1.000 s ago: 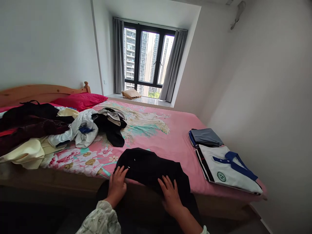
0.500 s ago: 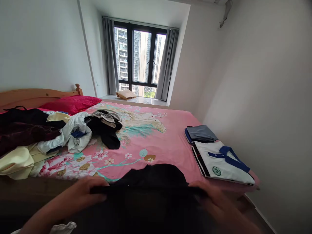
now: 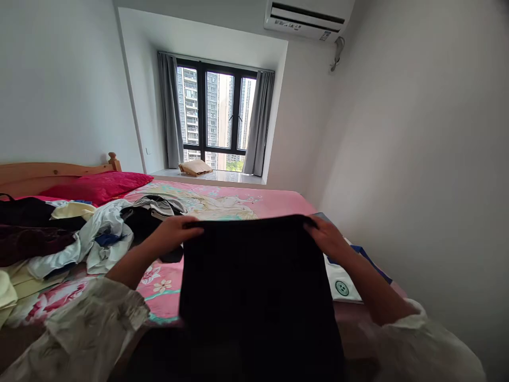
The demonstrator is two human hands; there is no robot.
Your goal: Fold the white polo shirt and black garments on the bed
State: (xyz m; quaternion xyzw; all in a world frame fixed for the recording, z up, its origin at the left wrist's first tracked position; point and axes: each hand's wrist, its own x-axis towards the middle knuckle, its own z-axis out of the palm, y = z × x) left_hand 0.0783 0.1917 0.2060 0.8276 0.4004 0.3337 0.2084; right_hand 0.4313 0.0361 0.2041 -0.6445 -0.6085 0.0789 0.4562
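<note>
A black garment (image 3: 258, 281) hangs stretched between my two hands, raised in front of the bed; its kind I cannot make out. My left hand (image 3: 181, 229) pinches its top edge at the left corner. At the right corner my right hand (image 3: 321, 233) grips the same edge. The garment's lower part runs down out of the frame. Behind my right forearm, a folded white polo shirt (image 3: 344, 273) with a blue collar and a green badge is partly hidden. Left of the garment lies a heap of loose clothes, with a white one (image 3: 107, 228) among them.
The bed's pink flowered sheet (image 3: 274, 200) spreads behind the garment. A red pillow (image 3: 99, 185) rests by the wooden headboard (image 3: 55, 170). A tan folded item (image 3: 195, 167) lies on the window sill. The white wall (image 3: 417, 159) closes off the right side.
Both hands have risen from low in the view, lifting the black garment so it now hangs spread out. The view has tilted upward, and an air conditioner shows at the top.
</note>
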